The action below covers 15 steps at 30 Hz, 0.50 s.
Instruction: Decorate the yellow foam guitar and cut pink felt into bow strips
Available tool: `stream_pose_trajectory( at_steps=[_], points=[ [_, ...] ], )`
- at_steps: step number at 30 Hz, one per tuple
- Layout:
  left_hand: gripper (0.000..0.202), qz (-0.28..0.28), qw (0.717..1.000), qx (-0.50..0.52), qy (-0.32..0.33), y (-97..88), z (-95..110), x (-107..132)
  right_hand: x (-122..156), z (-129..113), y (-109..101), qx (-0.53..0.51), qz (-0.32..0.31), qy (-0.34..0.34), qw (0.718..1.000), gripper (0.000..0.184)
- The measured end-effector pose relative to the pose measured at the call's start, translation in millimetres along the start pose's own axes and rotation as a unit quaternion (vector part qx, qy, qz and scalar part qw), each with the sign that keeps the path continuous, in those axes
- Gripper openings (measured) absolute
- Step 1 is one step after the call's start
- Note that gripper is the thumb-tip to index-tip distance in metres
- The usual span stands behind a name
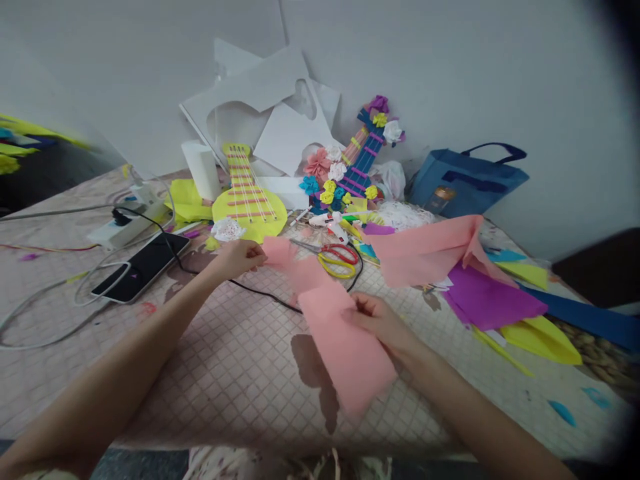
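My left hand [237, 260] pinches the far end of a pink crepe paper strip [345, 343] between thumb and fingers. On the near part of the strip, my right hand [383, 323] grips the right edge, thumb on top. The paper stretches between both hands above the table, its near end hanging toward me and slightly blurred. Whether it is one length or overlapping pieces, I cannot tell. Just beyond it lie scissors [340, 260] with red and yellow handles, partly behind the paper. A white glue gun [330, 221] rests behind the scissors.
A yellow paper guitar [250, 207] and a blue flower-covered one [360, 160] lean at the back. Left are a phone [143, 267], a power strip [125, 227] and cables. Right are a larger pink sheet [425, 250], purple paper [493, 297] and a blue bag [465, 180].
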<state>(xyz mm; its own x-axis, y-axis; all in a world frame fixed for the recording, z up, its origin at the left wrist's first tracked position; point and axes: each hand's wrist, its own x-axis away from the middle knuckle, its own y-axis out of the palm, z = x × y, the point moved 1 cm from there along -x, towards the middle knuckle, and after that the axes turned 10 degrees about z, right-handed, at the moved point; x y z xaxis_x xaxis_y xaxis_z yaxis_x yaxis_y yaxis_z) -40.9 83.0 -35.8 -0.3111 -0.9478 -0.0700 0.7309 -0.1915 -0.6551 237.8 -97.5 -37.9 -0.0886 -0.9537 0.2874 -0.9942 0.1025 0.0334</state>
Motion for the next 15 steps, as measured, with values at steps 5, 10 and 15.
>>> stream_pose_trajectory(
  at_steps=[5,10,15],
  points=[
    [0.020,-0.006,0.999,0.031,-0.001,1.4,4,6,7,-19,-14,-0.087,0.254,-0.147,0.952,0.021],
    [0.021,-0.022,0.998,0.018,0.048,8.2,11,10,1,-22,-41,-0.043,0.376,-0.268,0.886,0.016],
    [0.018,-0.016,0.999,0.015,0.036,5.1,7,9,1,-29,-100,0.043,0.449,-0.332,0.828,0.019]
  ],
)
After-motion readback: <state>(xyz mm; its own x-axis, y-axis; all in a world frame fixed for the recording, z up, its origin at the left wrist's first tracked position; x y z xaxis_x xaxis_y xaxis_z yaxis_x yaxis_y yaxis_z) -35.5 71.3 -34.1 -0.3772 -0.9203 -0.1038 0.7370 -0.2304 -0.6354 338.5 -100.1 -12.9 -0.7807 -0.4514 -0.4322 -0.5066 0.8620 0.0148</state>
